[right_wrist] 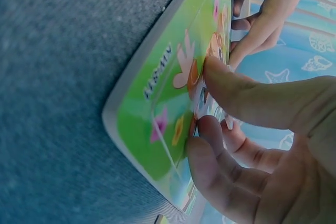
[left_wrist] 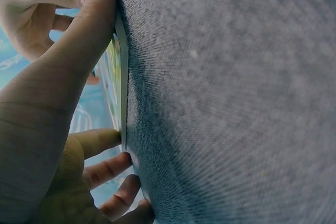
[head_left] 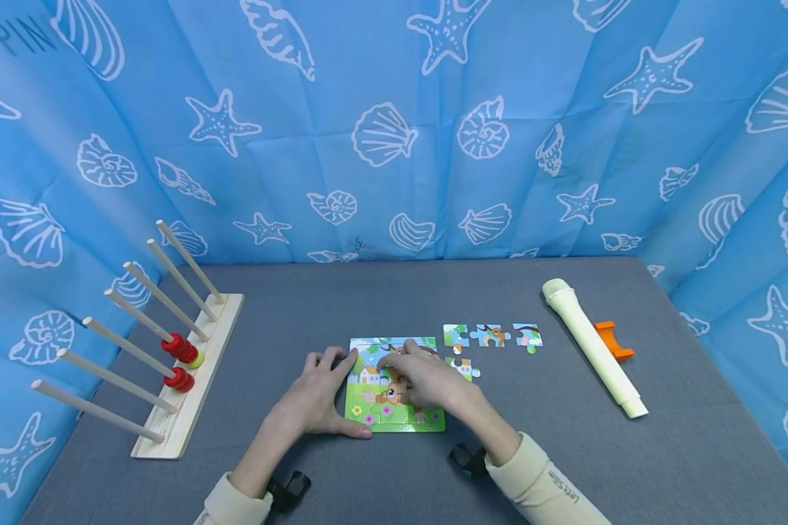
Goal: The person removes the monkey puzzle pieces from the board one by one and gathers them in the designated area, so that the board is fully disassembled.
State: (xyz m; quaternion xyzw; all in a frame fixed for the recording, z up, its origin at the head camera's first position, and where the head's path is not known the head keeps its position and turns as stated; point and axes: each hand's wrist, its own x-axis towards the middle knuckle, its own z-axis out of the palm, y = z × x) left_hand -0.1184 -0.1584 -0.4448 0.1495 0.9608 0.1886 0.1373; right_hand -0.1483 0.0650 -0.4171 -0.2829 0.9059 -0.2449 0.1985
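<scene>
A square jigsaw puzzle board [head_left: 394, 426] with a cartoon animal, flowers and a small house lies on the table. My left hand [head_left: 315, 394] rests along its left side, thumb at the near corner and index finger at the far part of that edge, the other fingertips on the cloth. Over the board's middle is my right hand [head_left: 427, 375], its thumb [right_wrist: 231, 87] and fingers pinching a small puzzle piece [right_wrist: 229, 121], mostly hidden by them. Beside the board's right edge sits a loose piece [head_left: 461, 367], partly under the right hand.
More loose puzzle pieces [head_left: 490, 335] lie in a row at the board's far right. A wooden peg rack [head_left: 197, 394] with red rings [head_left: 179, 379] stands at left. A cream toy microphone [head_left: 594, 346] and an orange holder [head_left: 613, 341] lie at right. A blue curtain [head_left: 394, 189] hangs behind.
</scene>
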